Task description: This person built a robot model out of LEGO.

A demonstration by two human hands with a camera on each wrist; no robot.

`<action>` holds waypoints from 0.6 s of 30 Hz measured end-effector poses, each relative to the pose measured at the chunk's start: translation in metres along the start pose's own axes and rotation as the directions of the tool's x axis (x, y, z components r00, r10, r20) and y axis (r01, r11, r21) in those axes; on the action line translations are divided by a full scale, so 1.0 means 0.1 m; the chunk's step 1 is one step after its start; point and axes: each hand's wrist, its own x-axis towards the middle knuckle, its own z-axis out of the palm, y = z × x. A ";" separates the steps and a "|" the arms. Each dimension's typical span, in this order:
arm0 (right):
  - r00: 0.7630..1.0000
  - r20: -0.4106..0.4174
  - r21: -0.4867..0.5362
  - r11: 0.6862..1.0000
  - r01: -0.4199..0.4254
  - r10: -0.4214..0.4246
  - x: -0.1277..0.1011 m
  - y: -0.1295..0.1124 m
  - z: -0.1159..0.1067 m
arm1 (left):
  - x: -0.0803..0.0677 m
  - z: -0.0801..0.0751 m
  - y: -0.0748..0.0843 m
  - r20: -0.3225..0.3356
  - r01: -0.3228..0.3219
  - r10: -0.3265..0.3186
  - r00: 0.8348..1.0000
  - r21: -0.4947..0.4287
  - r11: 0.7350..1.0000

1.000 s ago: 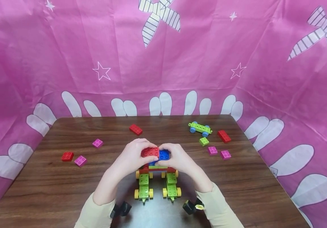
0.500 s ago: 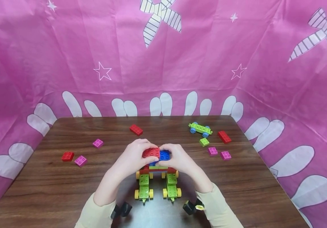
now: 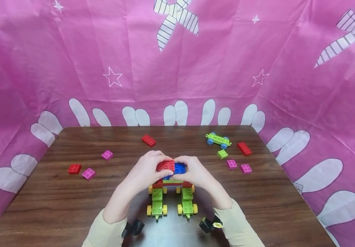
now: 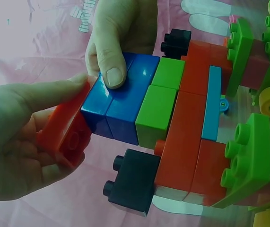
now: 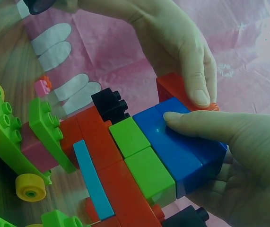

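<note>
- Both forearms in cream sleeves reach forward from the near table edge, hands meeting at centre over a brick model point(image 3: 171, 192).
- Left hand point(image 3: 146, 171) curled, pinching a red brick point(image 3: 165, 165) between thumb and fingers; brick sits tilted at the top of the model, touching the blue one.
- Right hand point(image 3: 196, 173) curled round the blue brick point(image 3: 179, 168), thumb pressing its side.
- Model stands on two green wheeled bases with yellow wheels, directly below the hands.
- Dark wooden table point(image 3: 57, 206); loose pink, red and green bricks lie left and right, and a green wheeled chassis point(image 3: 217, 140) sits far right.
- Pink patterned cloth point(image 3: 72, 51) hangs behind.
</note>
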 end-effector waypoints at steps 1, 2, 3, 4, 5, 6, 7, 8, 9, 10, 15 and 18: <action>1.000 -0.001 -0.001 1.000 0.001 -0.001 0.00 0.00 0.00 | 0.00 0.00 0.00 -0.002 0.000 0.000 1.000 0.008 1.000; 1.000 -0.001 -0.003 1.000 0.002 -0.002 0.00 0.00 0.00 | 0.00 0.01 0.00 -0.002 0.002 -0.002 1.000 0.013 1.000; 1.000 -0.001 -0.004 1.000 0.001 -0.001 0.00 0.00 0.00 | 0.00 0.01 0.01 -0.001 0.006 -0.006 1.000 0.016 1.000; 1.000 0.000 -0.005 1.000 0.001 -0.001 0.00 0.00 0.01 | 0.00 0.01 0.00 -0.002 0.010 -0.010 1.000 0.016 1.000; 1.000 -0.001 -0.003 1.000 -0.001 0.001 0.00 0.00 0.01 | 0.00 0.01 0.00 -0.002 0.012 -0.012 1.000 0.014 1.000; 1.000 -0.001 -0.001 1.000 -0.004 0.004 0.00 0.00 0.01 | -0.01 0.01 0.00 0.000 0.015 -0.015 1.000 0.006 1.000; 1.000 0.000 0.001 1.000 -0.005 0.005 0.00 0.01 0.01 | -0.01 0.01 0.00 0.000 0.019 -0.019 1.000 -0.001 1.000; 1.000 -0.001 0.004 1.000 -0.007 0.007 -0.01 0.01 0.01 | -0.01 0.01 -0.01 0.000 0.018 -0.018 1.000 -0.008 1.000; 1.000 -0.001 0.005 1.000 -0.008 0.008 -0.01 0.01 0.01 | -0.01 0.01 -0.01 0.000 0.020 -0.020 1.000 -0.017 1.000; 1.000 -0.002 0.006 1.000 -0.006 0.006 -0.01 0.01 0.01 | -0.01 0.01 -0.01 0.001 0.022 -0.022 1.000 -0.026 0.999; 1.000 0.001 0.002 1.000 0.014 -0.014 0.00 0.02 0.00 | -0.02 -0.01 -0.02 0.012 0.011 -0.011 1.000 -0.044 0.999; 1.000 0.010 -0.001 1.000 0.024 -0.024 0.00 0.02 -0.01 | -0.02 -0.03 -0.04 0.024 -0.012 0.012 1.000 -0.041 0.999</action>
